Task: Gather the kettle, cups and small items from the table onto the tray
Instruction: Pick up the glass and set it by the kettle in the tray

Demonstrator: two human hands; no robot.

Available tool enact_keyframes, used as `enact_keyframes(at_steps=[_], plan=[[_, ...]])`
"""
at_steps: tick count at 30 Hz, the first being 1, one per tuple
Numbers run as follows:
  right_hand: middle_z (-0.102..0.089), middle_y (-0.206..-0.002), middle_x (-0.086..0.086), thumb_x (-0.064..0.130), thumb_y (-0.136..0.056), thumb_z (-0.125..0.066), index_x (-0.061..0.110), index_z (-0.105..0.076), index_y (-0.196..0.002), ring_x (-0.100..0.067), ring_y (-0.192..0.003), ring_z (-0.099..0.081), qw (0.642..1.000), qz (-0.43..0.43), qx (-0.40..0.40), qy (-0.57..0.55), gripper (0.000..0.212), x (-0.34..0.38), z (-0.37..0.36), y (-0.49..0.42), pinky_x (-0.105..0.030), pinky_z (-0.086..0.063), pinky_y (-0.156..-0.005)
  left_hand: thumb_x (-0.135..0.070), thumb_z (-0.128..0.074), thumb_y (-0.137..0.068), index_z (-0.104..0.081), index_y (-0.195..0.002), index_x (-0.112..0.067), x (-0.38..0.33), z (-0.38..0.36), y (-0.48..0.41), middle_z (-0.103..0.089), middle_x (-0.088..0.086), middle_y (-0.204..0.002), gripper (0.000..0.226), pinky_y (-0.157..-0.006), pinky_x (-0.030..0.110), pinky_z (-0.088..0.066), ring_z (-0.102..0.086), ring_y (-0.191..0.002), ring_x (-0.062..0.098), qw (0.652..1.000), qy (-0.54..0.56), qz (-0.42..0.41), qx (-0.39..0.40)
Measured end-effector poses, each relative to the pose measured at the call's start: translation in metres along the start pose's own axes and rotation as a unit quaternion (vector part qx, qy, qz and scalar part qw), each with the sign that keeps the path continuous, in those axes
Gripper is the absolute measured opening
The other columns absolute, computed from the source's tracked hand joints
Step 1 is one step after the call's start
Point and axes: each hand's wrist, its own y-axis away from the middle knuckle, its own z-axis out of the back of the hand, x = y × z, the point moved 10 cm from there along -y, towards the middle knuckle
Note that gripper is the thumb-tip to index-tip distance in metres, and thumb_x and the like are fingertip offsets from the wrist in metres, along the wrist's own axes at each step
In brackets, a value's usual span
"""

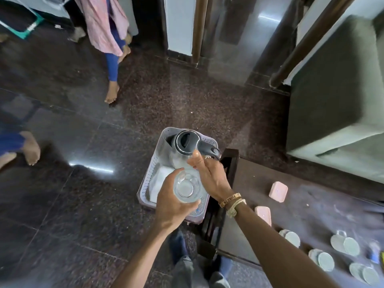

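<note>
Hands meet over the lavender perforated tray [148, 179], which sits just past the table's [301, 206] 9 o'clock edge, above the dark stone floor [83, 194]. The right hand [209, 175] grips the kettle [185, 142] by its dark handle, fingers curled round it and the thumb laid up toward the lid. The kettle stands upright at the tray's 12 o'clock end; whether its base rests on the tray cannot be told. The left hand [168, 202] is wrapped round a clear glass cup [187, 189], mouth up, thumb on one side and fingers on the other, held over the tray's 6 o'clock half and just beside the right hand. A white sheet [160, 179] lies inside the tray at 9 o'clock of the glass. On the table, two pink boxes [278, 191] lie at 3 o'clock of the hands, and four pale cups [291, 238] stand at 4 to 5 o'clock, well apart from the tray.
</note>
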Motion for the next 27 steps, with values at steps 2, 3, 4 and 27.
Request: enact_keyframes(at_steps=[2,3,4,27], plan=[[-0.068,-0.069,-0.006,0.066,-0.098,-0.033,0.0,-0.066,-0.08,-0.017,-0.07,-0.064,1.0,0.028,-0.005,-0.007,0.076,0.001,0.002,0.001,-0.035,-0.049,-0.066,-0.026,-0.087,-0.057,-0.05,-0.132,-0.037,0.003,0.001,-0.006,-0.062,-0.017,-0.124,0.085,-0.099,0.034,-0.052,-0.059,-0.119,0.005,1.0,0.017,0.008,-0.006],[-0.059,-0.06,-0.006,0.063,-0.1,-0.035,0.008,-0.062,-0.072,-0.018,-0.059,-0.056,0.999,0.044,-0.019,-0.001,0.067,0.002,0.007,-0.001,-0.036,-0.044,-0.058,-0.025,-0.087,-0.055,-0.05,-0.131,-0.036,0.004,0.001,-0.009,-0.063,-0.016,-0.123,0.085,-0.098,0.03,-0.051,-0.059,-0.118,0.005,1.0,0.026,0.013,-0.01],[-0.048,-0.053,0.001,0.059,-0.102,-0.037,0.019,-0.053,-0.065,-0.014,-0.052,-0.047,0.997,0.059,-0.037,0.017,0.057,0.001,0.012,-0.004,-0.031,-0.037,-0.052,-0.023,-0.086,-0.054,-0.051,-0.13,-0.034,0.005,0.002,-0.012,-0.063,-0.015,-0.122,0.085,-0.096,0.025,-0.051,-0.059,-0.117,0.005,0.999,0.038,0.019,-0.014],[-0.049,-0.039,0.002,0.084,-0.072,-0.058,0.015,-0.048,-0.043,-0.001,-0.04,-0.053,0.998,-0.048,-0.042,-0.011,0.076,-0.114,0.013,-0.109,-0.01,-0.038,-0.044,-0.023,-0.09,-0.054,-0.049,-0.131,-0.032,0.039,0.01,0.005,-0.058,-0.017,-0.125,0.088,-0.101,0.022,-0.047,-0.056,-0.12,0.005,0.997,0.031,0.053,-0.047]])
